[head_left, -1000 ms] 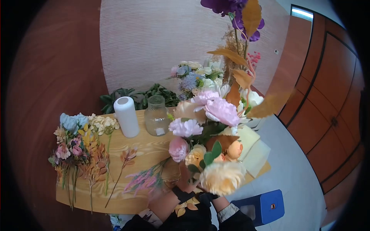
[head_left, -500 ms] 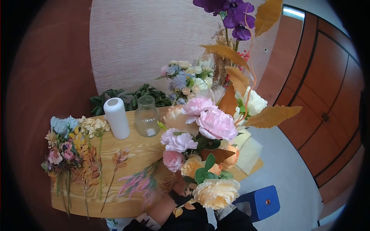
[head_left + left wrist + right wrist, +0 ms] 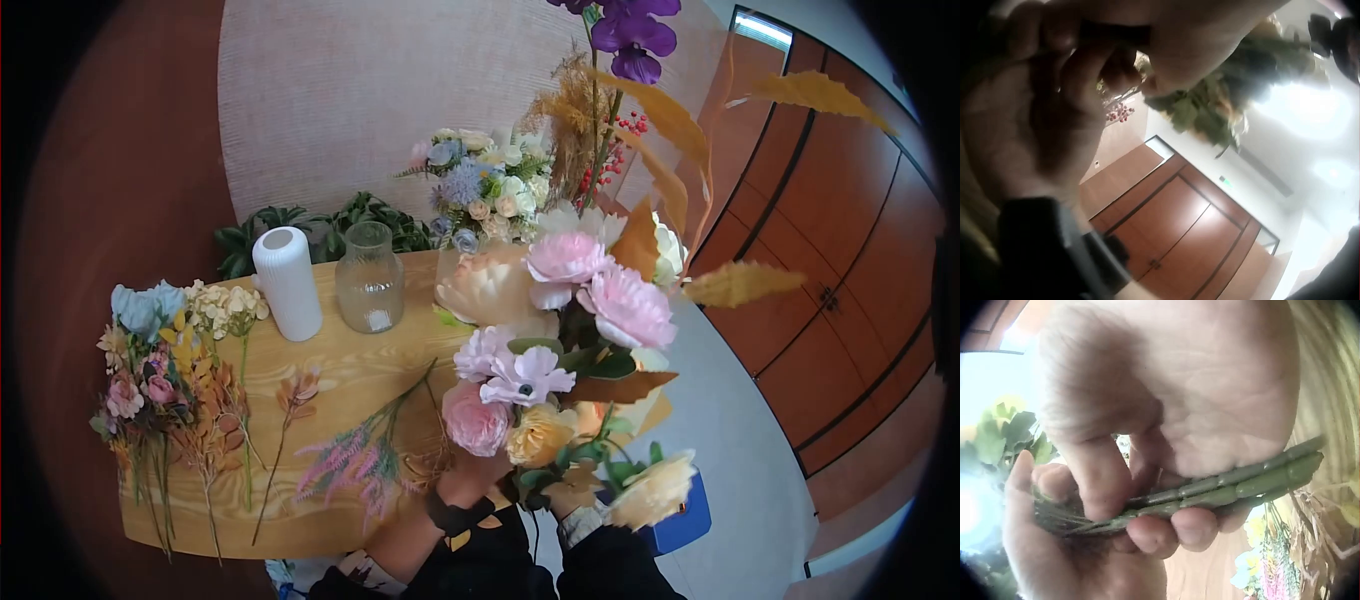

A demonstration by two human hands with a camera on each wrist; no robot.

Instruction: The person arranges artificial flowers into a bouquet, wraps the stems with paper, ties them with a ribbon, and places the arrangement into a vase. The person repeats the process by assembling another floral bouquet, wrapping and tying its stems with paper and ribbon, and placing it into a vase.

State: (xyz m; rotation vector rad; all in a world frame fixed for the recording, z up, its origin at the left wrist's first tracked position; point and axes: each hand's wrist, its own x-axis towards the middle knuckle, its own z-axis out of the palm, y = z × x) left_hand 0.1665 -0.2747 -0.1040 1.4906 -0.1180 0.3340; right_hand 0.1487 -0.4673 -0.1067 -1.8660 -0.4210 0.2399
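Both hands hold a mixed bouquet of artificial flowers over the table's front edge. Pink peonies [image 3: 628, 305], a cream rose [image 3: 655, 490], purple orchids [image 3: 635, 40] and brown leaves [image 3: 745, 285] fan out above them. My left hand [image 3: 475, 478] is at the stems, just under the blooms, its fingers mostly hidden in the head view. In the right wrist view my right hand [image 3: 1172, 381] curls its fingers round the green stems [image 3: 1229, 490], whose cut ends stick out past the palm. Left-hand fingers [image 3: 1085, 569] wrap the same stems beside it.
On the wooden table [image 3: 350, 385] stand a white vase [image 3: 288, 285] and a clear glass vase [image 3: 370, 285]. Loose flower stems [image 3: 170, 400] lie at the left, a pink sprig [image 3: 350, 465] nearer the middle. Another arrangement [image 3: 480, 190] stands behind. A blue stool [image 3: 690, 525] is at right.
The bouquet has turned in the hands: the cream rose has swung right and now faces sideways, and the brown leaf branch leans farther right. The head view has shifted slightly.
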